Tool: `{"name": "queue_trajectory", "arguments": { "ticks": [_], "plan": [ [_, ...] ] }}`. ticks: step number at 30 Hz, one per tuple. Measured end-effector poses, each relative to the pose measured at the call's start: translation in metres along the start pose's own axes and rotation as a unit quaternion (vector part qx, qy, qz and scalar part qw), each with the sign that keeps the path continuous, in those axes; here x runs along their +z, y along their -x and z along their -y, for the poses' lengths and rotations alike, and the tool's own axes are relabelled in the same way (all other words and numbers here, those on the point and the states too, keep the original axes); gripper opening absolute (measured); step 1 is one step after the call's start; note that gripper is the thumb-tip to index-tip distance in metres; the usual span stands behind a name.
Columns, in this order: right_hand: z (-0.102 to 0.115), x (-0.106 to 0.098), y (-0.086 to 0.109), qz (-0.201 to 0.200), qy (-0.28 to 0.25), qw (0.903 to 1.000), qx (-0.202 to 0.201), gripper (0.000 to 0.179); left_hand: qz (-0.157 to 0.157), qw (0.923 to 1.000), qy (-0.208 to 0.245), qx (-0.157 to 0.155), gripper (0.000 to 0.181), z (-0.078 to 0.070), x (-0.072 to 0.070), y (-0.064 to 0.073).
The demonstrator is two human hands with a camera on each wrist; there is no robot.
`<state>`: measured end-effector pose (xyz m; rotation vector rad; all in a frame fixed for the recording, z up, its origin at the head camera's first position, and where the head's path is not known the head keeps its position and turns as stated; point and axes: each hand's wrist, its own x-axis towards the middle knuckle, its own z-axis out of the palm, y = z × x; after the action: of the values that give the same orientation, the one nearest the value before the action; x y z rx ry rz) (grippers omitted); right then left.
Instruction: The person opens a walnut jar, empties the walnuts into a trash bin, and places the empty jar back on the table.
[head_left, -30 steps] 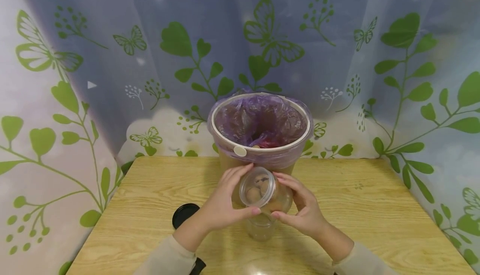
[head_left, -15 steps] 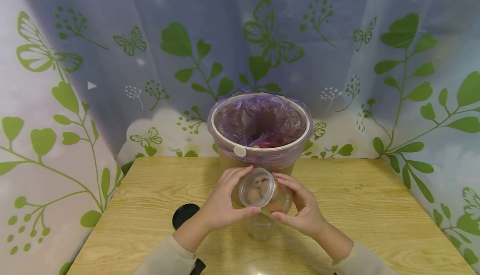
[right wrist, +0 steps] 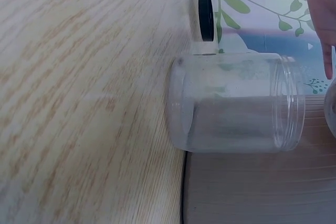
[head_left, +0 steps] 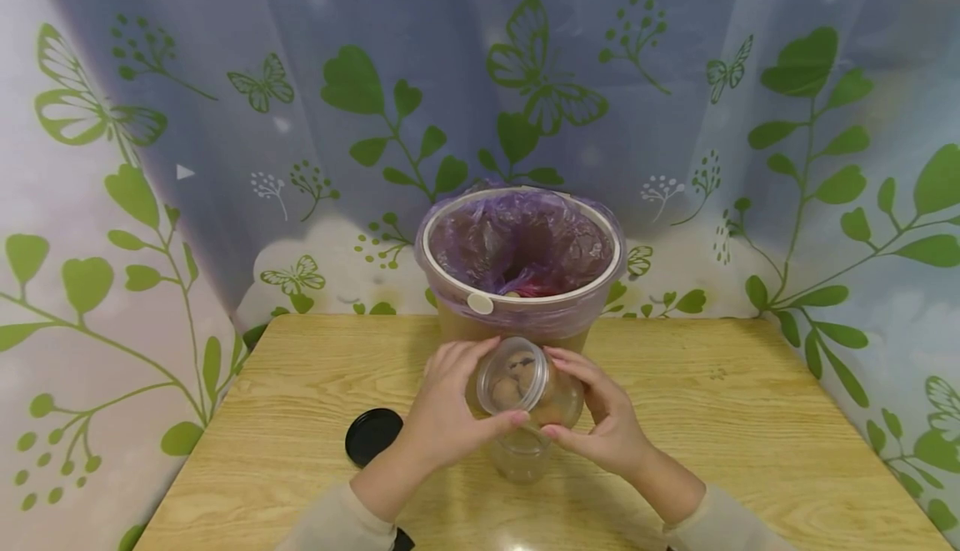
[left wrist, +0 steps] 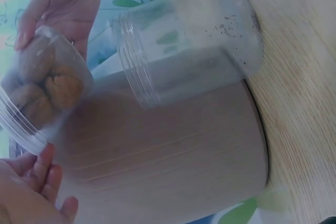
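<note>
A clear plastic jar with several walnuts inside is tilted, its threaded mouth facing up and to the left. My left hand holds it at the rim, fingers on the far side and thumb in front. From the other side my right hand grips the jar's body between thumb and fingers. Directly below, a second clear jar stands upright and uncovered on the table, with small dark specks near its base in the left wrist view. A black round lid lies left of it, partly hidden by my left forearm.
A bin with a white rim and a purple bag lining stands just behind the jars; something reddish lies inside. Under everything is a wood-grain table. A curtain with leaves and butterflies hangs behind. Some black thing shows beside my left sleeve.
My left hand has shifted slightly at the rim, its thumb a little farther right and its fingertips a little lower. The right hand and the standing jar look unmoved.
</note>
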<state>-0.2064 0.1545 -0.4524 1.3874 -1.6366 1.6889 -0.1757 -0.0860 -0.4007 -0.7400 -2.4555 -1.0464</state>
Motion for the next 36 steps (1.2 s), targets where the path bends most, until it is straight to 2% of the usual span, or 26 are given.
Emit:
{"name": "queue_trajectory", "arguments": {
  "ticks": [7,12,14,17,21,24,27,36],
  "plan": [
    [-0.001,0.000,0.001,-0.003,0.006,1.0000,-0.004,0.069,-0.013,0.9993,-0.016,-0.032,0.087,-0.008,0.002,0.000],
    [-0.001,-0.001,0.001,-0.006,0.004,1.0000,-0.007,0.069,-0.006,0.9992,-0.013,-0.036,0.097,-0.008,0.002,0.000],
    [-0.001,-0.001,0.001,-0.007,0.004,0.9999,-0.009,0.069,0.001,0.9996,0.002,-0.029,0.101,-0.006,0.001,0.000],
    [0.000,-0.001,0.001,-0.009,0.003,0.9999,-0.012,0.069,0.022,0.9985,0.050,-0.004,0.105,-0.001,-0.001,-0.001],
    [0.001,-0.002,0.001,-0.009,0.002,0.9999,-0.008,0.070,0.054,0.9919,0.108,0.039,0.104,0.007,-0.002,-0.003],
    [0.001,-0.002,0.001,-0.008,0.003,1.0000,-0.006,0.070,0.068,0.9891,0.120,0.054,0.101,0.011,-0.002,-0.003],
    [0.000,-0.002,0.002,-0.004,0.002,1.0000,-0.006,0.070,0.072,0.9885,0.121,0.056,0.097,0.013,-0.002,-0.002],
    [0.001,-0.001,0.002,0.001,0.006,1.0000,-0.007,0.069,0.059,0.9900,0.117,0.053,0.091,0.014,-0.002,-0.003]
  ]
}}
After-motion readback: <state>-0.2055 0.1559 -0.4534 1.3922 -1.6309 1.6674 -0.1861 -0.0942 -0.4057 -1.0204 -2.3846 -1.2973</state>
